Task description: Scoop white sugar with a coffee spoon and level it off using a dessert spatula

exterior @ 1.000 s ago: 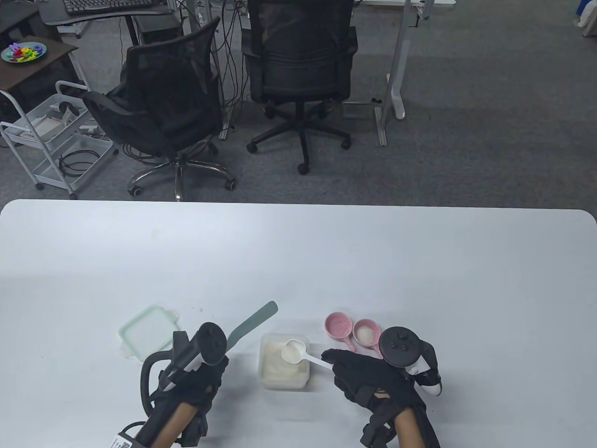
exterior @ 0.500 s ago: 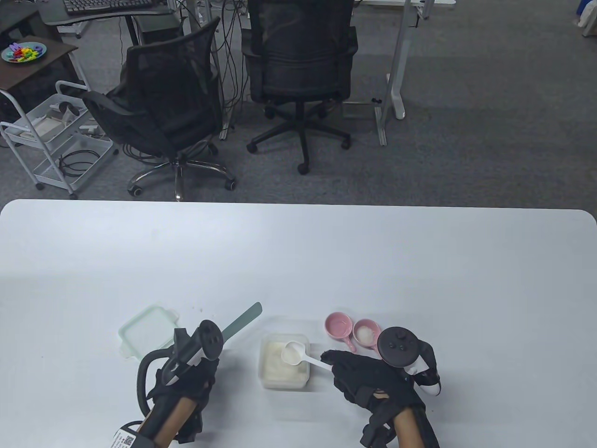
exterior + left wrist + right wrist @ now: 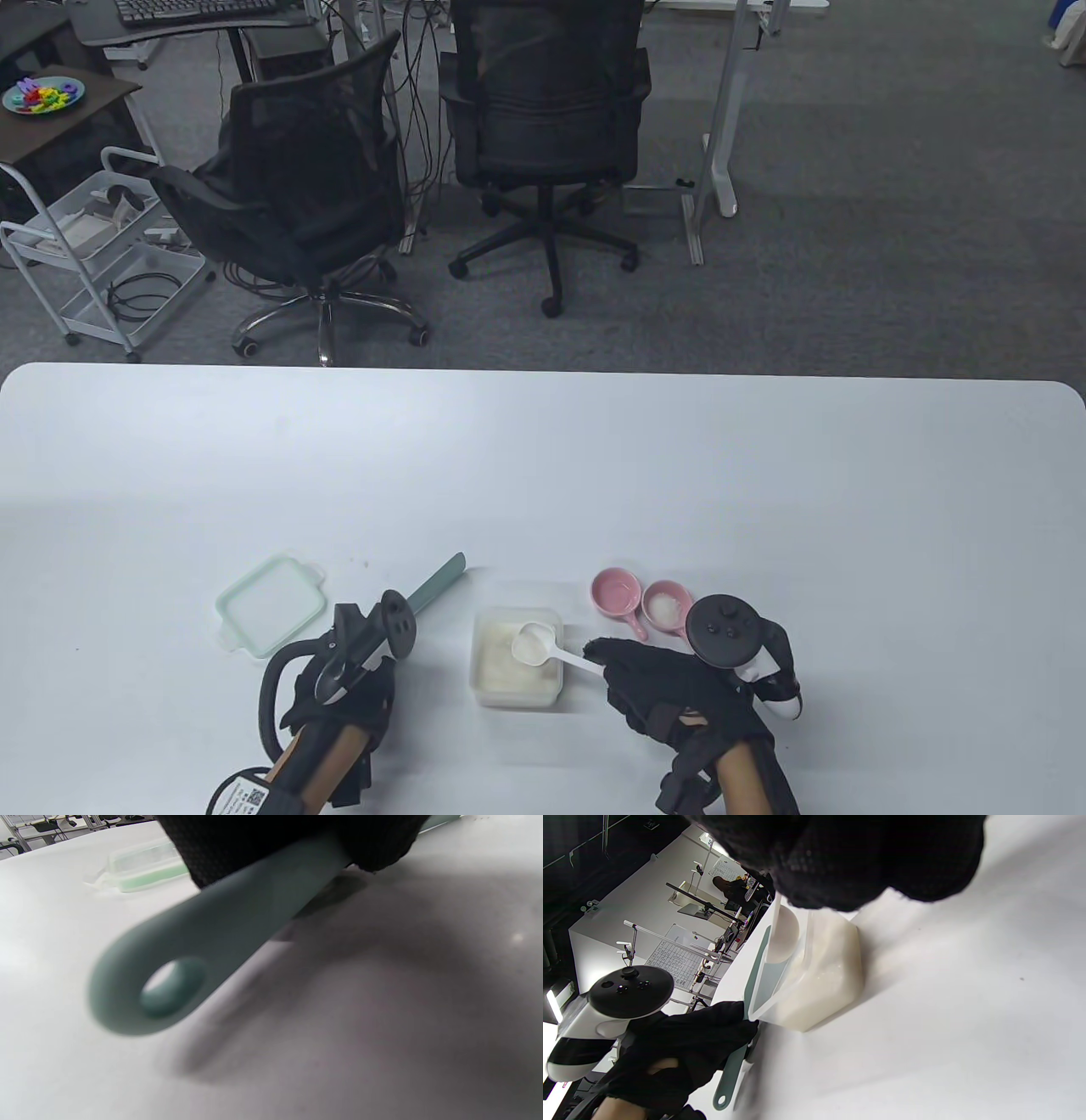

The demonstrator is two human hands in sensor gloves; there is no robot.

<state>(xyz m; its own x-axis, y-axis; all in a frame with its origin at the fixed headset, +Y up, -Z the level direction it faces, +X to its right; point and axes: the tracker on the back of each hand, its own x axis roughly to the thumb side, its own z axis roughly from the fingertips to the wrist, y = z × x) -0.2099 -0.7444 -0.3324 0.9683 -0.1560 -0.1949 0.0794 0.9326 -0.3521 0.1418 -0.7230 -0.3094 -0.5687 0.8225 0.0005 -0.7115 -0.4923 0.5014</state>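
Note:
A clear square tub of white sugar stands on the white table near its front edge. My right hand holds a white coffee spoon by its handle, its heaped bowl over the tub; the spoon also shows in the right wrist view. My left hand grips the handle of a grey-green dessert spatula, blade pointing up-right, left of the tub. Its handle end with a hole fills the left wrist view just above the table. The right wrist view shows the spatula beside the tub.
The tub's pale green lid lies left of the spatula. Two small pink handled dishes stand right of the tub, the right one holding some sugar. Office chairs and desks stand beyond the table's far edge.
My left hand has drawn the spatula back and down toward the left, its blade tip now lower and nearer the table. The right hand and spoon have stayed put.

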